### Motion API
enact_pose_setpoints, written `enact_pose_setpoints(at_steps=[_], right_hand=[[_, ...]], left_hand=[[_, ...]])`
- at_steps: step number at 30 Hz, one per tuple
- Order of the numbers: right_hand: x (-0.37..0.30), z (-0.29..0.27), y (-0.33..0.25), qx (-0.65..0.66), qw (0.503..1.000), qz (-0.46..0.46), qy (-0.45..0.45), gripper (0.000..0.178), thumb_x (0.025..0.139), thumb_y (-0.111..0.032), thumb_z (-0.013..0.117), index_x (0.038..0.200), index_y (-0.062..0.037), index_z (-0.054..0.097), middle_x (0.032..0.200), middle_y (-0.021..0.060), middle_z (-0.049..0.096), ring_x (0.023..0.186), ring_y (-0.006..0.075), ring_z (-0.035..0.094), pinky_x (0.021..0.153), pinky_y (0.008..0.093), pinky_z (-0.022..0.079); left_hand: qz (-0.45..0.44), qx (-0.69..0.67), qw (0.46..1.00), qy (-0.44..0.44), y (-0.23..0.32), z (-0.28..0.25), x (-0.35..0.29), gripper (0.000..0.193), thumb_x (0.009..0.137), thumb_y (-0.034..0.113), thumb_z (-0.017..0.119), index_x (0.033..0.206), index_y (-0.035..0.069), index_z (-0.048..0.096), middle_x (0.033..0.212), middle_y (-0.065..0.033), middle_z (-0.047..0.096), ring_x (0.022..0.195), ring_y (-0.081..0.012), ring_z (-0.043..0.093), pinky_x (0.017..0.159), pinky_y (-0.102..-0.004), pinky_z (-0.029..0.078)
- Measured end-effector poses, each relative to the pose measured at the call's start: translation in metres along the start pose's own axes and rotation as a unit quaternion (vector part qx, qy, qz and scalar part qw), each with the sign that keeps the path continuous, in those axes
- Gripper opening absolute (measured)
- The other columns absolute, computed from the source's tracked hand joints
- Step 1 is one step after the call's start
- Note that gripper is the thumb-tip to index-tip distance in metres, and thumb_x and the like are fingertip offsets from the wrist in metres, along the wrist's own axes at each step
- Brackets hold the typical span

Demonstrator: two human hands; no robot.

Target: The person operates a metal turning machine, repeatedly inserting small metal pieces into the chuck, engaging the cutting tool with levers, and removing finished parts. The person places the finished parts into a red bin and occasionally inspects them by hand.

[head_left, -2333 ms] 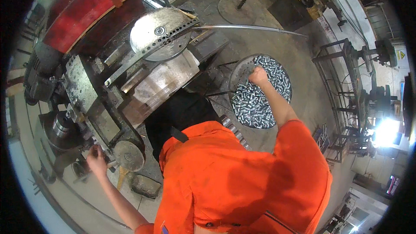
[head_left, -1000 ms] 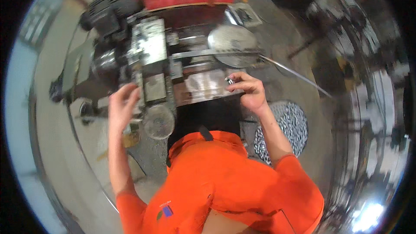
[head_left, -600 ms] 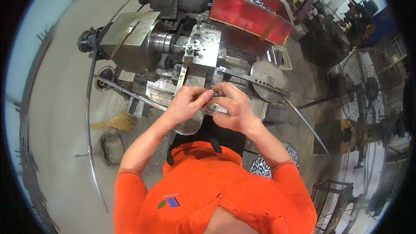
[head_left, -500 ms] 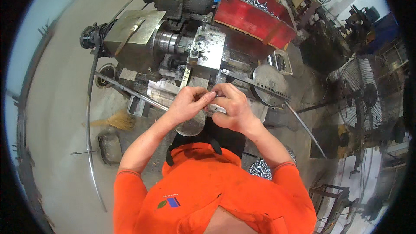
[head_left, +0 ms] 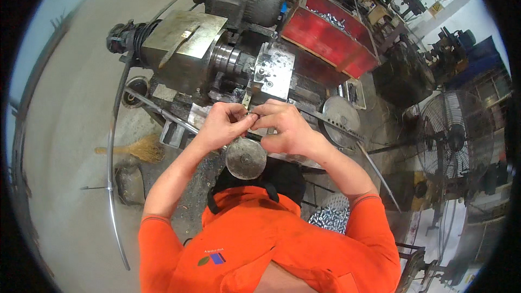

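I have the bare left hand (head_left: pixel 221 126) and the bare right hand (head_left: pixel 288 128) meeting at the fingertips, both pinching a small, mostly hidden metal piece (head_left: pixel 250 113) between them. I see it just beyond a round grey metal disc (head_left: pixel 246 159) and before a pitted silvery metal block (head_left: pixel 275 73). Small shiny metal cylinders (head_left: pixel 330 220) lie heaped beside the orange right sleeve (head_left: pixel 374 228); an open-topped red box (head_left: pixel 324 35) stands past the block.
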State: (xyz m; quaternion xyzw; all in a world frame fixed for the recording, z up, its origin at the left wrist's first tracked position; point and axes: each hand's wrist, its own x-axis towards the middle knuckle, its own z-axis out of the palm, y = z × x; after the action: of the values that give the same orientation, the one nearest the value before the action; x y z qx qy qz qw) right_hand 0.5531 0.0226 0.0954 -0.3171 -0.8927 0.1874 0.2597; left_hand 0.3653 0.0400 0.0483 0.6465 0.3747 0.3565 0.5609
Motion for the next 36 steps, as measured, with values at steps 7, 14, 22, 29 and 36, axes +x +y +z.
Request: enact_pose_setpoints(at_steps=[7,14,22,29,36], right_hand=[[0.025,0.003,0.020,-0.074,0.997,0.014,0.002,0.021,0.053,-0.015,0.062,0.071,-0.0075,0.070,0.082,0.0103,0.063,0.077,0.0287,0.056,0.068,0.0371,0.048],[0.092,0.009,0.090,-0.277,0.942,0.183,-0.038,0.022,0.054,-0.017,0.061,0.071,-0.0069,0.071,0.078,0.0174,0.065,0.085,0.0301,0.061,0.072,0.0370,0.051],[0.111,0.033,0.131,-0.168,0.966,0.195,-0.022,0.024,0.055,-0.017,0.058,0.073,-0.0120,0.073,0.071,0.0173,0.064,0.072,0.0334,0.064,0.068,0.0385,0.052],[0.129,0.027,0.104,-0.248,0.935,0.234,-0.101,0.028,0.056,-0.021,0.063,0.075,-0.0006,0.068,0.077,0.0199,0.065,0.081,0.0351,0.063,0.074,0.0391,0.051],[0.119,0.031,0.118,-0.223,0.957,0.180,-0.037,0.021,0.052,-0.020,0.058,0.058,-0.0013,0.065,0.068,0.0222,0.061,0.074,0.0372,0.058,0.072,0.0404,0.049]], left_hand=[[-0.014,0.057,0.998,-0.002,0.005,-0.034,0.001,0.019,0.087,0.015,0.062,0.095,-0.001,0.060,0.073,-0.0025,0.062,0.065,-0.0085,0.060,0.057,-0.0231,0.048],[-0.058,0.201,0.915,0.344,-0.004,-0.170,-0.095,0.022,0.083,0.005,0.054,0.105,0.001,0.059,0.068,-0.0018,0.059,0.064,-0.0085,0.060,0.050,-0.0219,0.043],[-0.260,0.328,0.837,0.353,-0.044,-0.198,-0.254,0.030,0.079,0.016,0.065,0.103,0.001,0.059,0.069,-0.0135,0.058,0.063,-0.0189,0.057,0.061,-0.0339,0.045],[-0.327,0.550,0.692,0.335,-0.090,-0.190,-0.239,0.026,0.078,0.023,0.064,0.088,0.000,0.059,0.076,-0.0225,0.061,0.072,-0.0380,0.061,0.066,-0.0477,0.047],[-0.266,0.748,0.544,0.272,-0.109,-0.337,-0.264,0.006,0.074,0.011,0.058,0.077,0.006,0.057,0.070,-0.0145,0.061,0.068,-0.0312,0.063,0.058,-0.0420,0.049]])
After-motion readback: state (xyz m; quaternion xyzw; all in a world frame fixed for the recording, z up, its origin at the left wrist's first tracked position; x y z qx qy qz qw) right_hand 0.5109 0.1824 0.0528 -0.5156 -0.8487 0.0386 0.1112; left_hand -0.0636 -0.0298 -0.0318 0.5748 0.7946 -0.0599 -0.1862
